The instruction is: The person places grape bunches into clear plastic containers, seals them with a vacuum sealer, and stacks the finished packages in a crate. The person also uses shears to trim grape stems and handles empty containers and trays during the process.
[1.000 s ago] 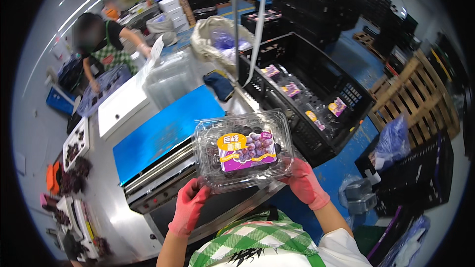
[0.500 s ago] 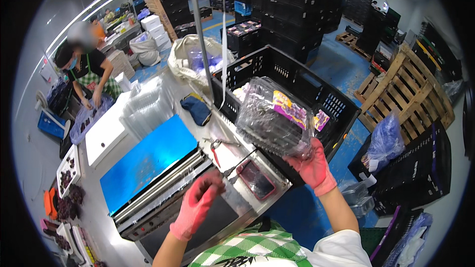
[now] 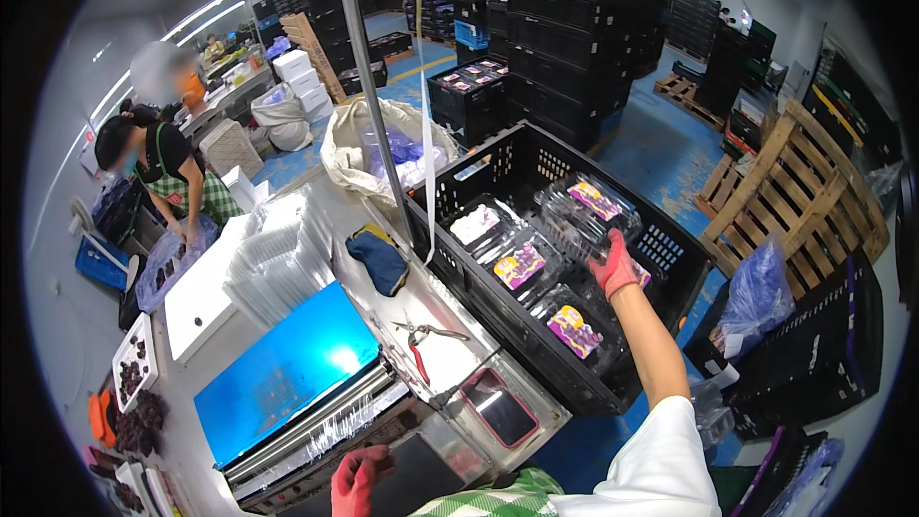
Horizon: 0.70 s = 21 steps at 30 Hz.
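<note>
My right hand (image 3: 614, 270), in a pinkish-red glove, grips the near edge of a clear plastic clamshell box (image 3: 579, 220) with a purple and yellow label. That box is low inside a large black crate (image 3: 665, 241), at its far right part. Beside it in the crate lie other labelled clamshell boxes, one (image 3: 522, 266) in the middle and another (image 3: 576, 327) nearer me. My left hand (image 3: 360, 481), gloved alike, hovers at the lower edge near a machine with a shiny blue top (image 3: 287, 373). Its fingers are loosely bent, apart from the thumb, and hold nothing.
Red-handled pruning shears (image 3: 421, 337), a phone (image 3: 498, 407) and a blue pouch (image 3: 379, 260) lie on the metal table. Clear plastic containers (image 3: 282, 258) are stacked behind the machine. A metal pole (image 3: 375, 105) rises beside the crate. Another person (image 3: 177, 168) works at far left.
My right hand has lowered the clamshell box from above the crate into it, farther from me. The left hand has drawn back toward the lower edge. The view has shifted slightly.
</note>
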{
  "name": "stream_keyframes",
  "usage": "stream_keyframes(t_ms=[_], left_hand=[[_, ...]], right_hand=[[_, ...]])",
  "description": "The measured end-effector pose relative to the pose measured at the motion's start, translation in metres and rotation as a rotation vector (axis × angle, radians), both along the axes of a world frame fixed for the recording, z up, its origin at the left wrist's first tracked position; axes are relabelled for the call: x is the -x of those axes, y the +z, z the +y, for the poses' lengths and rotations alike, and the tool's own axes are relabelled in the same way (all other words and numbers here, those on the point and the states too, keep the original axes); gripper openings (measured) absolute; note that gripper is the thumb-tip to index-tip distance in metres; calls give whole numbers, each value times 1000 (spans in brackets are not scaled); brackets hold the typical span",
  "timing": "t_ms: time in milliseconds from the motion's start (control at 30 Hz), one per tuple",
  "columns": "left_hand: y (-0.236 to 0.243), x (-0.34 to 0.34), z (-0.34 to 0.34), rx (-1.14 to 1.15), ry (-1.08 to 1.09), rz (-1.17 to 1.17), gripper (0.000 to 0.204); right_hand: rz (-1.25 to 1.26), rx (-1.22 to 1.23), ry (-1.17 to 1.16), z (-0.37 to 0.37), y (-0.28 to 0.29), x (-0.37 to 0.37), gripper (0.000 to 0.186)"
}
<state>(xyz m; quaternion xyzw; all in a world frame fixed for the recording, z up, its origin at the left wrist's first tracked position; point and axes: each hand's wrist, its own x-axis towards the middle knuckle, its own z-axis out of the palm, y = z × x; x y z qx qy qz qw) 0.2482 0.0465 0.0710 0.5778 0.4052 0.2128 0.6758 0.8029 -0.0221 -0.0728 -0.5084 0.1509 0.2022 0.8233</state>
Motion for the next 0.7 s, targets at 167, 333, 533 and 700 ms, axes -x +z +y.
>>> stream_keyframes(t_ms=[167, 333, 533, 700], left_hand=[[-10, 3, 0, 46, 69, 17, 44], [-14, -3, 4, 180, 124, -23, 35], [-26, 2, -6, 204, 163, -21, 34], [-21, 15, -18, 173, 157, 110, 36]], right_hand=[[38, 66, -90, 40, -31, 6, 53], [-9, -64, 101, 13, -84, -43, 55], [-433, 752, 562, -4, -109, -55, 81], [-1129, 1180, 737, -10, -110, -59, 79]])
